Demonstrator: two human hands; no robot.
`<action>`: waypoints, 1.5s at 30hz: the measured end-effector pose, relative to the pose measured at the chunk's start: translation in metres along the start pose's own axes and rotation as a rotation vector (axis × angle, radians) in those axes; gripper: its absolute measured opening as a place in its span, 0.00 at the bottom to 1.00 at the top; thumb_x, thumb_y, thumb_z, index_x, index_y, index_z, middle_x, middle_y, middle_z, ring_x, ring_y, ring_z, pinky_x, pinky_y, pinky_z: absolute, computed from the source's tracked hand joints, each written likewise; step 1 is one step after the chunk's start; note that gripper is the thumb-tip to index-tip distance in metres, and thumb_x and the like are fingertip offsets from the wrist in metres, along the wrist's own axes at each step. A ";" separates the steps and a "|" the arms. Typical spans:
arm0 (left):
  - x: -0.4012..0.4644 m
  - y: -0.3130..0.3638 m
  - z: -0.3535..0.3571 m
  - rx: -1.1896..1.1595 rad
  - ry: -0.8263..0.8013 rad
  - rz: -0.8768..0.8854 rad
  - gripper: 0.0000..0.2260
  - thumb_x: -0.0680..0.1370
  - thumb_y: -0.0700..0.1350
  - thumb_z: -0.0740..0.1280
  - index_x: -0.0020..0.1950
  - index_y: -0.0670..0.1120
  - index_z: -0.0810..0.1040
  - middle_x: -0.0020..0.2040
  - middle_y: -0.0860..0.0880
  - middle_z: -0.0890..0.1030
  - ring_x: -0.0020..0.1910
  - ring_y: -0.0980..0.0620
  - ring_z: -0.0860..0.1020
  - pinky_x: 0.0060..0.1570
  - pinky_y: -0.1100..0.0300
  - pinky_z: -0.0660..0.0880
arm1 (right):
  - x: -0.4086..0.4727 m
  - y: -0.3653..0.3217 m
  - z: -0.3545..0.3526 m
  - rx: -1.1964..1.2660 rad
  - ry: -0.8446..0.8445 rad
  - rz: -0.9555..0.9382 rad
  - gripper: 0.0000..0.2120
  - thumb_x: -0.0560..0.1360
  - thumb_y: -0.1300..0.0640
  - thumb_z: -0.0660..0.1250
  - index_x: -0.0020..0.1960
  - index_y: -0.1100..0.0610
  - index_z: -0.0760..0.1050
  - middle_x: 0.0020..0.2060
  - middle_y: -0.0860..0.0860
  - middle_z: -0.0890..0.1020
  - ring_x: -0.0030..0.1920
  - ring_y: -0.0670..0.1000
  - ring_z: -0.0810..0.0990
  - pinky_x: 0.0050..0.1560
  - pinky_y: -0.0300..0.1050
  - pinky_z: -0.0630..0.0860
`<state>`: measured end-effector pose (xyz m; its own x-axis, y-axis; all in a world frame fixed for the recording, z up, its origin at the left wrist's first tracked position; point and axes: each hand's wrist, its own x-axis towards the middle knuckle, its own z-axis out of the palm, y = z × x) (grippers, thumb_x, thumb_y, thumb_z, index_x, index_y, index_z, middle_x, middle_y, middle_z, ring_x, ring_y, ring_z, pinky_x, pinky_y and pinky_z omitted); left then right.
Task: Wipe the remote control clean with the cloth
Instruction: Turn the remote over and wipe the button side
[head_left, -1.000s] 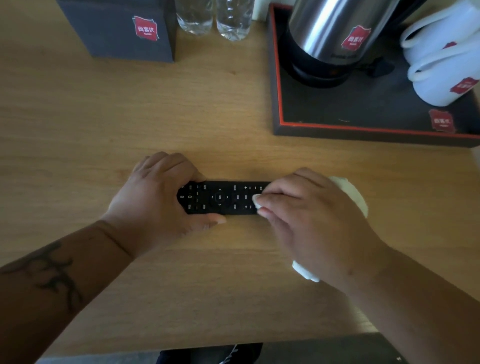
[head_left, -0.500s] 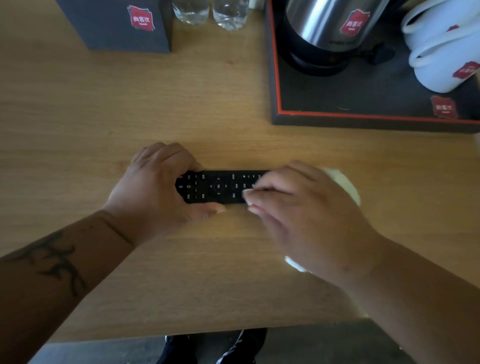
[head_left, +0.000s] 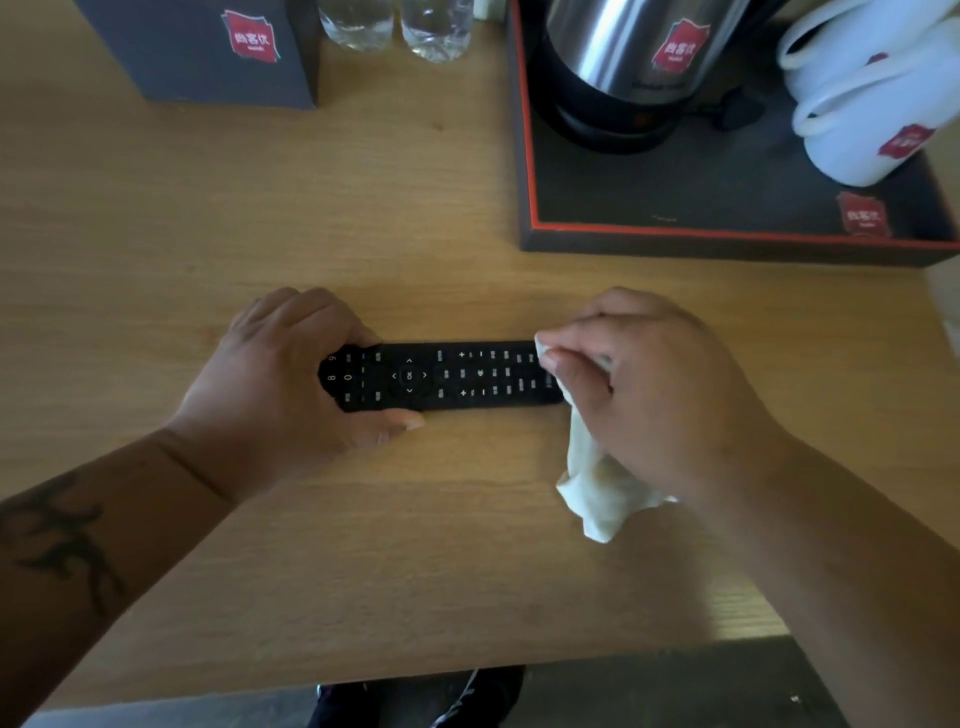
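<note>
A black remote control (head_left: 441, 375) lies lengthwise, buttons up, on the wooden table (head_left: 156, 218). My left hand (head_left: 280, 379) grips its left end, fingers along the far edge and thumb along the near edge. My right hand (head_left: 660, 384) holds a crumpled white cloth (head_left: 597, 483) and presses it on the remote's right end. Most of the cloth is hidden under that hand, with a loose tail hanging out toward me.
A black tray with a red rim (head_left: 623, 228) stands at the back right, bearing a steel kettle (head_left: 623, 67) and white mugs (head_left: 862, 104). A dark box (head_left: 208, 52) and two water bottles (head_left: 395, 26) stand at the back. The table's front edge (head_left: 363, 680) is near me.
My right hand with the cloth has slid rightward along the remote, from its middle to its right end, uncovering more buttons. My left hand keeps its hold.
</note>
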<state>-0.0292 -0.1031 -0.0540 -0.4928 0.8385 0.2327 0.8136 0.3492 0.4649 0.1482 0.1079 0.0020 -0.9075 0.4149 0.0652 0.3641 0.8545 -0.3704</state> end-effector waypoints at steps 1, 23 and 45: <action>0.001 0.000 0.000 -0.003 0.002 -0.002 0.28 0.63 0.68 0.70 0.47 0.46 0.78 0.43 0.51 0.77 0.44 0.48 0.75 0.49 0.50 0.73 | -0.002 0.000 0.002 -0.016 0.002 0.003 0.08 0.77 0.51 0.69 0.54 0.47 0.84 0.45 0.43 0.80 0.46 0.45 0.76 0.46 0.39 0.71; 0.000 0.001 -0.002 -0.025 0.000 -0.016 0.27 0.63 0.68 0.69 0.46 0.47 0.77 0.43 0.55 0.75 0.45 0.53 0.73 0.48 0.56 0.68 | -0.029 -0.040 0.015 -0.033 -0.040 -0.031 0.09 0.77 0.50 0.66 0.51 0.49 0.85 0.43 0.44 0.79 0.44 0.46 0.78 0.43 0.43 0.77; -0.001 -0.002 0.001 -0.030 0.035 0.006 0.28 0.63 0.69 0.71 0.46 0.46 0.78 0.42 0.52 0.77 0.43 0.52 0.73 0.47 0.56 0.69 | 0.005 -0.077 0.030 0.012 -0.056 -0.011 0.08 0.75 0.52 0.70 0.51 0.50 0.85 0.45 0.45 0.82 0.46 0.49 0.79 0.44 0.44 0.76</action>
<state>-0.0303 -0.1039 -0.0563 -0.4990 0.8250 0.2654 0.8071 0.3310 0.4888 0.1095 0.0344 0.0033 -0.9219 0.3871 0.0174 0.3519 0.8551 -0.3809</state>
